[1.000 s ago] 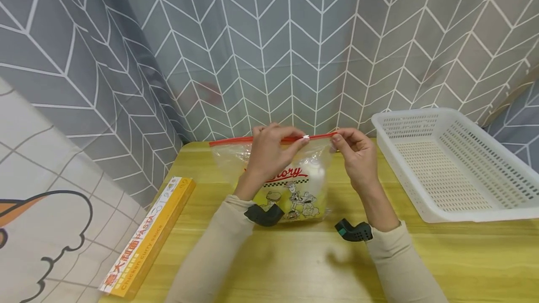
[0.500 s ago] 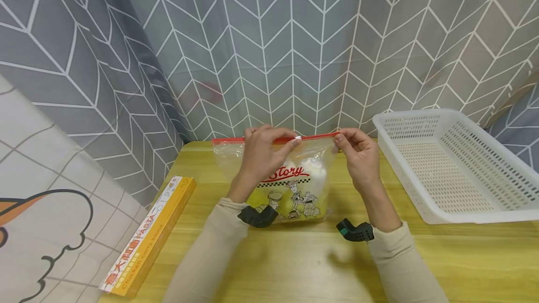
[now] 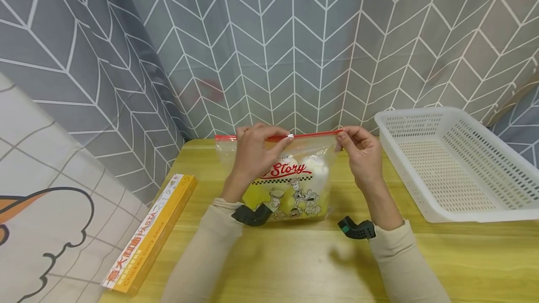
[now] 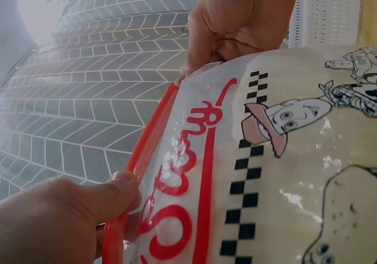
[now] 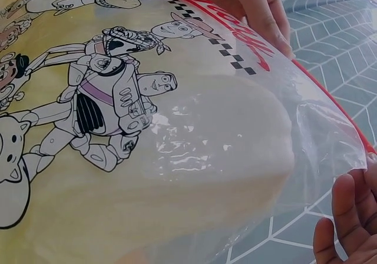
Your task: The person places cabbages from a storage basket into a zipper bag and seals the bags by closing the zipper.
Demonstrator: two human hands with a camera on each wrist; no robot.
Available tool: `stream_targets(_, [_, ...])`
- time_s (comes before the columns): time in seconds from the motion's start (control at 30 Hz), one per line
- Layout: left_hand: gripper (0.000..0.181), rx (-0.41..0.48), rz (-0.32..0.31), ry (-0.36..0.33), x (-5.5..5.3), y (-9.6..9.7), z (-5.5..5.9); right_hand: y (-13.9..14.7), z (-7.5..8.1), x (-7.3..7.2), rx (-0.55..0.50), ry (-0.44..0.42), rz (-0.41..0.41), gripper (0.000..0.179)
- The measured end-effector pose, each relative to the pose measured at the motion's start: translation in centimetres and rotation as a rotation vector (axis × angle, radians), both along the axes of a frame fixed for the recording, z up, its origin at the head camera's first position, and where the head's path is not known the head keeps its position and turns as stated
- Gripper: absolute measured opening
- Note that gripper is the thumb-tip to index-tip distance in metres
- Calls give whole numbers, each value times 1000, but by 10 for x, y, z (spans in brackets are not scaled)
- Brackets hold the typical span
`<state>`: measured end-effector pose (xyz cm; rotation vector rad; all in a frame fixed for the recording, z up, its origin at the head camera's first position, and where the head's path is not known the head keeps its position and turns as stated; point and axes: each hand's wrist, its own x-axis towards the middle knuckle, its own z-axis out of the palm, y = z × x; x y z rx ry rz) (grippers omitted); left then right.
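Observation:
A clear slider zip bag (image 3: 294,195) printed with cartoon figures and red lettering stands on the table, filled with something white and yellow. Along its top runs a red zip strip (image 3: 317,133). My left hand (image 3: 257,153) pinches the strip at the small white slider (image 3: 290,136), a bit right of the strip's middle. At the right end of the strip, my right hand (image 3: 365,158) pinches the bag's top corner between thumb and forefinger. In the left wrist view, the left thumb lies along the red strip (image 4: 154,119). The right wrist view shows the clear corner (image 5: 330,140) stretched toward the right fingers.
A white perforated plastic basket (image 3: 425,207) stands on the table to the right. On the left lies a long yellow and white pasta box (image 3: 149,235). A grey chevron curtain (image 3: 269,50) hangs behind the wooden table (image 3: 294,265).
My left hand has slid leftward along the red strip, and the white slider has moved left with it. My right hand keeps its pinch on the corner. More of the red lettering now shows.

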<state>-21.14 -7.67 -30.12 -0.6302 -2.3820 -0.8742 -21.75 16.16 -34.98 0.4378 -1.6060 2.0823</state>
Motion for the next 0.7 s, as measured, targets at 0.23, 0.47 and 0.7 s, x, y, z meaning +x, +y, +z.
stream_targets(0.23, [17, -5, 25, 16, 1, -11, 2, 0, 2, -1, 5, 0, -8, 17])
stream_targets(0.47, [18, 4, 25, 27, 1, -23, 3, 0, 3, -1, -3, -1, 2, 16])
stream_targets(0.7, [16, 9, 23, 38, 3, -30, 2, 2, 3, 1, 3, -18, -17, 13])
